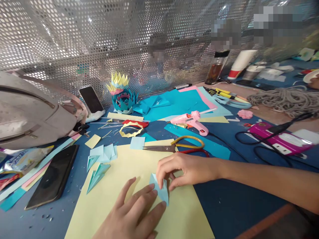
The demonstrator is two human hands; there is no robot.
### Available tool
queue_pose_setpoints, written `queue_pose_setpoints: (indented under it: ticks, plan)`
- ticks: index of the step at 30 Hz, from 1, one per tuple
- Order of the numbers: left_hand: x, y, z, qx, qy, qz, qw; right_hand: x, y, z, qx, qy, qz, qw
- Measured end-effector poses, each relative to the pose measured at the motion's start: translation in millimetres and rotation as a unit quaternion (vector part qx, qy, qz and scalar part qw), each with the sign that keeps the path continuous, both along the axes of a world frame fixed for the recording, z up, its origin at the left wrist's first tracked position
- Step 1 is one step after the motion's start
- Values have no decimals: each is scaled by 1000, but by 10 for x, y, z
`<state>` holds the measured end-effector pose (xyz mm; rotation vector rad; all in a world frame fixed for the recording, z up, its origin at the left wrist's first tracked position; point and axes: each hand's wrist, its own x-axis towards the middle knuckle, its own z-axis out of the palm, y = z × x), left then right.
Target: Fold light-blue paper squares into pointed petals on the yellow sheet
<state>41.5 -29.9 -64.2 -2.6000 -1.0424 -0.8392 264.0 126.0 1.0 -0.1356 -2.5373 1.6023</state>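
A small piece of light blue folded paper (161,192) lies on a large pale yellow sheet (119,219). My left hand (137,209) reaches in from the bottom with fingers spread, its fingertips resting on the paper's left and lower edges. Bent over the same piece from the right, my right hand (178,169) has its fingers curled down onto the fold, with the thumb at the paper's right side. Left of my hands lie folded blue paper points (98,176) and light blue paper squares (103,152). Scissors (159,148) with yellow and red handles lie just beyond my right hand.
A pink glue gun (193,121) rests past the scissors, its cord trailing right. Paper crowns (124,99) stand at the back near a propped phone (91,99). Another phone (53,179) and a bag (32,113) are at left. A purple power strip (276,137) lies right.
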Motion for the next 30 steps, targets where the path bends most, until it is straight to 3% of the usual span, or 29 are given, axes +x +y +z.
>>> queue_pose_setpoints:
  ticks: [6, 14, 17, 23, 30]
  plan:
    - [8, 12, 55, 10, -1, 6, 1000, -18, -29, 17, 36, 7, -42, 998]
    - [-78, 28, 267, 2, 130, -7, 991, -57, -112, -166, 118, 21, -62, 991]
    - [-75, 57, 299, 13, 148, -12, 989, -95, -151, -210, 116, 28, -84, 989]
    - [-23, 76, 301, 21, 136, -1, 991, -142, -201, -169, 83, 3, -132, 988]
    - [-15, 63, 228, -20, 126, -2, 992, -144, -277, -163, 116, 0, -165, 979]
